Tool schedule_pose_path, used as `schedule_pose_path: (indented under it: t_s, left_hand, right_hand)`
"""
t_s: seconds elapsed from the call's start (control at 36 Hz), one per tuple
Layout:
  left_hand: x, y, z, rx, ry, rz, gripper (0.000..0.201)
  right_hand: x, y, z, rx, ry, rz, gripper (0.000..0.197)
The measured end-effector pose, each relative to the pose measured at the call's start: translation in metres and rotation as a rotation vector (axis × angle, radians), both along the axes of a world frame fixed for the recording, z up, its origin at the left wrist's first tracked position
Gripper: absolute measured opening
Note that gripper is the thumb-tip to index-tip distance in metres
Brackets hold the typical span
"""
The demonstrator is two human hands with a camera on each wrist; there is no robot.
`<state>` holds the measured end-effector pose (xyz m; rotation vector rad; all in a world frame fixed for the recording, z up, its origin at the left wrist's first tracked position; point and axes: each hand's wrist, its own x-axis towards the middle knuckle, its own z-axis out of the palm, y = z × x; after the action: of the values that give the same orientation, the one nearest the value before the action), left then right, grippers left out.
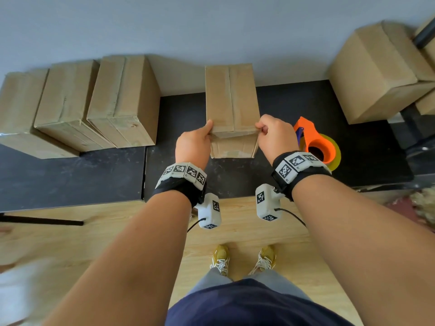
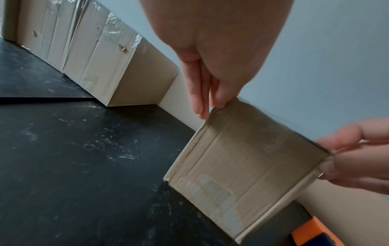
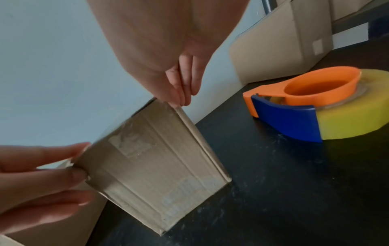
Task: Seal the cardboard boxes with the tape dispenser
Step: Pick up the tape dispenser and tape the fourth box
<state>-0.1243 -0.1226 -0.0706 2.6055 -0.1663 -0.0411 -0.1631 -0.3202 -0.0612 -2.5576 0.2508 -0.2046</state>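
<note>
A small cardboard box [image 1: 231,102] stands on the black table [image 1: 70,175] in front of me, its top flaps folded down with a bare seam between them. My left hand [image 1: 209,131] pinches the box's near left top corner, thumb on top. My right hand [image 1: 259,129] pinches the near right top corner. The wrist views show the box's near end face [image 2: 242,166] [image 3: 151,166] between both hands. The orange and blue tape dispenser [image 1: 317,144] [image 3: 305,103] with its yellowish roll lies on the table just right of my right hand, untouched.
Three taped boxes [image 1: 122,100] stand side by side at the back left against the wall. A stack of larger boxes [image 1: 376,74] fills the back right corner. The table's front edge runs just under my wrists.
</note>
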Motion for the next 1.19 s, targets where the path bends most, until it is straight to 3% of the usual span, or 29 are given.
schedule_pose_path:
  t_s: [0.17,0.25,0.44,0.64,0.97,1.03,1.11,1.19]
  left_hand:
    - [-0.01,0.003,0.003,-0.196,0.068,0.055,0.046]
    - [-0.012,0.003,0.009,-0.201,0.058,0.042,0.041]
    - [-0.011,0.004,0.008,-0.047,0.005,-0.008,0.044]
    - [-0.003,0.002,0.009,0.346,0.03,-0.144,0.049]
    - [0.0,-0.009,0.008,0.434,0.016,-0.128,0.045]
    - [-0.002,-0.009,0.007,0.426,0.005,-0.112,0.044]
    - [-0.008,-0.008,0.006,0.412,-0.015,-0.096,0.043]
    - [-0.008,-0.008,0.006,0.423,-0.019,-0.104,0.044]
  right_hand:
    - [-0.004,0.005,0.007,0.044,0.073,-0.042,0.025]
    - [-0.006,0.005,0.01,0.06,0.072,-0.045,0.027]
    - [-0.008,0.004,0.005,-0.005,0.05,-0.002,0.022]
    - [-0.004,0.004,0.004,-0.12,0.039,0.054,0.012]
    - [-0.001,0.012,0.005,-0.184,0.05,0.009,0.009]
    - [-0.002,0.018,0.008,-0.19,0.064,-0.008,0.019]
    - [0.001,0.028,0.01,-0.245,0.103,-0.028,0.051]
    - [0.007,0.03,0.011,-0.331,0.131,-0.026,0.062]
